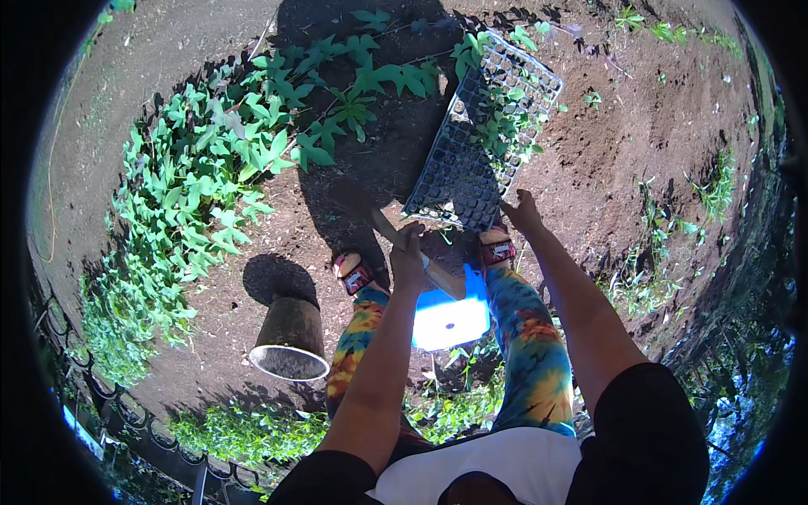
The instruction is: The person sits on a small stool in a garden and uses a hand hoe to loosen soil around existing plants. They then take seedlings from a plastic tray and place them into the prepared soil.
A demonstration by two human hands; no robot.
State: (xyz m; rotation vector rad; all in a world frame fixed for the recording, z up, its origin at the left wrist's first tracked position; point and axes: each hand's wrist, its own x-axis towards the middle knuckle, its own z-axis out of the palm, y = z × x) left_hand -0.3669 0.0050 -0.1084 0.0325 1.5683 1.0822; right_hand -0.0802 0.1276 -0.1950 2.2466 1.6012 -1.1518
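My left hand (408, 259) is closed around the wooden handle (444, 279) of a short tool. Its darker far end lies in shadow, so I cannot tell the head's shape. My right hand (525, 214) has its fingers apart beside the near right edge of a black seedling tray (450, 181). I cannot make out whether they touch it. The many-celled tray slants away from me, with leafy green seedlings (505, 122) in and over its right side. Between my feet sits a blue plastic object (452, 320), its top washed out by glare.
A dirty round pot (290, 337) lies tipped on the soil left of my feet. Broad-leaved plants (202, 156) spread over the left and far ground. Low weeds (244, 433) grow near me and at right. Dark curved edging (126, 404) runs along the lower left.
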